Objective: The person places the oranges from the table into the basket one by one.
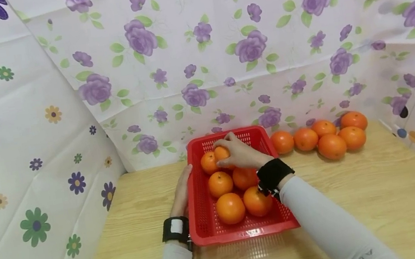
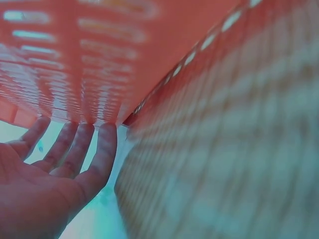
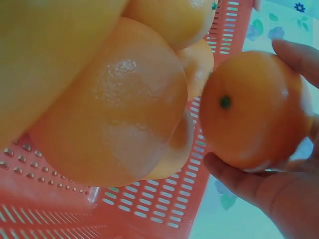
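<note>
In the head view a red plastic basket with slotted walls stands on the wooden table and holds several oranges. My right hand reaches in over its far part and grips one orange between thumb and fingers. That orange's small green stem spot faces the right wrist camera. My left hand is at the basket's left side; in the left wrist view its fingers are extended, fingertips right at the slotted wall. The right hand and wrist strap partly cover oranges on the basket's right side.
Several more oranges lie grouped on the table, right of the basket. A flowered sheet hangs behind the table. Patterned sheets also stand at the left and right edges.
</note>
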Demonstrator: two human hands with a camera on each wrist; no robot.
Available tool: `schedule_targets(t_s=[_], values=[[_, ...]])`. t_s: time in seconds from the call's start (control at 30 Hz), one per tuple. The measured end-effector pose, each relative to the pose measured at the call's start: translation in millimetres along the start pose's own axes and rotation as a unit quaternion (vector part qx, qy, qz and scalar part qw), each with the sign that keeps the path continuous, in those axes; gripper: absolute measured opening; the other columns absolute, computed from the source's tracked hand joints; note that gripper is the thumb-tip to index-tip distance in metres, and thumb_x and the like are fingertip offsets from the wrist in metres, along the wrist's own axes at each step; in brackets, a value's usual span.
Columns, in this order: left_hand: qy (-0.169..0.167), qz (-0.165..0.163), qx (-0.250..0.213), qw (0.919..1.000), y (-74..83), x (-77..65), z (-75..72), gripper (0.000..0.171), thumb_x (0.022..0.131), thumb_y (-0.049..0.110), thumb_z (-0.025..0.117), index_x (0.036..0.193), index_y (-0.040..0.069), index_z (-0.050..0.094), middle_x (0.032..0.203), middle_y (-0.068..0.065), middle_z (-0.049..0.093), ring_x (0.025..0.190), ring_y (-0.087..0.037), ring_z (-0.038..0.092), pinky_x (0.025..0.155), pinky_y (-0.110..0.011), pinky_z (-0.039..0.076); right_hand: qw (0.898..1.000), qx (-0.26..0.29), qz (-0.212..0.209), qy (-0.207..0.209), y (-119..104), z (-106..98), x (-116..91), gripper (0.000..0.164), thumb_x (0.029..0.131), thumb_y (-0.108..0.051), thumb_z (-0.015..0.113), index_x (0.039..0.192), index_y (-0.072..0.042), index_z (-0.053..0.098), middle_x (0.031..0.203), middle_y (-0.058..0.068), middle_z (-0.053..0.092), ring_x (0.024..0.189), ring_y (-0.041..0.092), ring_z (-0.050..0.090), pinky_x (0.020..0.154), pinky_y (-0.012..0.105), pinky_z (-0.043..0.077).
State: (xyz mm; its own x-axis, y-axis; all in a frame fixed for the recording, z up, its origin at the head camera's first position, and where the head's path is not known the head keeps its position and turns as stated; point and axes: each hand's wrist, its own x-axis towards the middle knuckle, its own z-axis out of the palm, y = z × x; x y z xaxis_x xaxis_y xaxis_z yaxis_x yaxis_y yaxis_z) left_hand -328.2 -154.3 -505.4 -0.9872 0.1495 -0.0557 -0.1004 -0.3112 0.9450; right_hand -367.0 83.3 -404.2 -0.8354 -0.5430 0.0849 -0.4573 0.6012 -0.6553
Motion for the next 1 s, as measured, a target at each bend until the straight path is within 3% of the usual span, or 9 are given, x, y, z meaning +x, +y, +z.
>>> schedule_targets(t_s=[0.23, 0.47, 0.57, 0.7, 0.9, 1.0], values=[[-0.016, -0.003, -0.004, 0.9999, 0.3, -0.7, 0.5, 0.066, 0.107, 0.055, 0.049, 0.161, 0.019, 0.036, 0.156, -0.014, 0.046, 0.144, -0.04, 0.041, 0.117, -0.059, 0.037, 0.998, -0.054, -0.001, -0.034, -4.0, 0.3, -0.6, 0.054, 0.096, -0.027, 0.077, 0.145, -0.014, 0.058, 0.143, 0.016, 0.047, 0.125, 0.035, 0.047, 0.106, 0.051, 0.047], [-0.024, -0.014, -0.002, 0.9996, 0.9, -2.1, 0.6, 0.066, 0.107, 0.055, 0.048, 0.162, 0.021, 0.035, 0.158, -0.012, 0.046, 0.146, -0.04, 0.038, 0.113, -0.055, 0.043, 0.996, -0.066, 0.013, -0.066, -8.0, 1.5, -1.1, 0.056, 0.098, -0.022, 0.075, 0.149, -0.013, 0.053, 0.151, 0.015, 0.046, 0.14, 0.039, 0.041, 0.116, 0.054, 0.039], [-0.035, -0.012, -0.012, 0.9993, 0.7, -2.2, 1.3, 0.066, 0.107, 0.054, 0.048, 0.162, 0.02, 0.035, 0.159, -0.012, 0.044, 0.147, -0.038, 0.038, 0.115, -0.053, 0.041, 0.994, -0.068, 0.028, -0.082, -8.5, 1.9, -0.4, 0.057, 0.097, -0.021, 0.076, 0.148, -0.013, 0.051, 0.153, 0.014, 0.046, 0.141, 0.035, 0.042, 0.118, 0.052, 0.037], [-0.039, -0.01, -0.013, 0.9991, 0.3, -1.7, 2.1, 0.065, 0.108, 0.052, 0.047, 0.162, 0.017, 0.034, 0.159, -0.015, 0.043, 0.147, -0.037, 0.04, 0.114, -0.05, 0.043, 0.989, -0.091, 0.047, -0.108, -8.4, 2.4, 0.8, 0.057, 0.096, -0.023, 0.077, 0.146, -0.015, 0.051, 0.154, 0.016, 0.042, 0.133, 0.034, 0.049, 0.115, 0.048, 0.041], [-0.023, -0.005, -0.001, 0.9997, 1.1, -1.0, 2.7, 0.063, 0.109, 0.05, 0.047, 0.16, 0.014, 0.037, 0.156, -0.016, 0.045, 0.145, -0.039, 0.041, 0.113, -0.051, 0.043, 0.979, -0.147, 0.056, -0.129, -11.3, -2.4, 2.1, 0.064, 0.096, -0.023, 0.075, 0.153, -0.011, 0.049, 0.165, 0.027, 0.023, 0.151, 0.049, 0.026, 0.119, 0.058, 0.035], [-0.023, -0.005, -0.002, 0.9997, 1.0, -0.9, 2.9, 0.064, 0.108, 0.051, 0.048, 0.159, 0.014, 0.037, 0.156, -0.016, 0.046, 0.145, -0.039, 0.04, 0.114, -0.051, 0.042, 0.972, -0.181, 0.052, -0.14, -12.7, -5.5, 2.8, 0.065, 0.096, -0.02, 0.075, 0.154, -0.008, 0.048, 0.164, 0.027, 0.028, 0.153, 0.048, 0.023, 0.122, 0.058, 0.03]])
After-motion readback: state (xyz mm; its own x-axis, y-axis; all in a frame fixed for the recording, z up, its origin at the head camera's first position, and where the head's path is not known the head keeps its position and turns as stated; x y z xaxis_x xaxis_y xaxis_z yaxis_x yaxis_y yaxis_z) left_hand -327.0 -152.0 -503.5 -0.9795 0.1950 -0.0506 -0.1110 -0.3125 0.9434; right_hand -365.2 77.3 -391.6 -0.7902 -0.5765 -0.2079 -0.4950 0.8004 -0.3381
